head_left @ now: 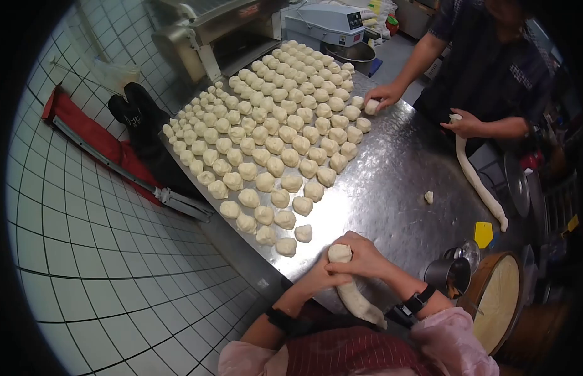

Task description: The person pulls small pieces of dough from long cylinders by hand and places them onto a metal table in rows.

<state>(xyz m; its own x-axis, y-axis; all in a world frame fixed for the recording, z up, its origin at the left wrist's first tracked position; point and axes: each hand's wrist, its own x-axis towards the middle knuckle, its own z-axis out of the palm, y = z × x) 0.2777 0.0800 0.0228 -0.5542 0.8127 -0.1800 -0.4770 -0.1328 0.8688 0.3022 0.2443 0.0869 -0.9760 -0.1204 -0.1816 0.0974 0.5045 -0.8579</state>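
At the near edge of the steel table I hold a thick dough rope (360,305) in both hands. My left hand (321,274) is closed round it from the left. From the right, my right hand (361,255) wraps it, with the thumb laid across the front. A rounded end of dough bulges up between the hands, and the rope's tail hangs down toward my apron. Just beyond my fingers sits a dough ball (303,233), with another dough ball (286,246) to its left. Some fingertips are hidden behind the dough.
Rows of dough balls (264,182) cover the left of the steel table (392,182). Across it, a co-worker's hand (384,95) touches a dough ball; the other holds a long dough rope (473,175). A yellow scraper (483,234), metal pot (447,276) and round wooden-rimmed container (498,294) are right.
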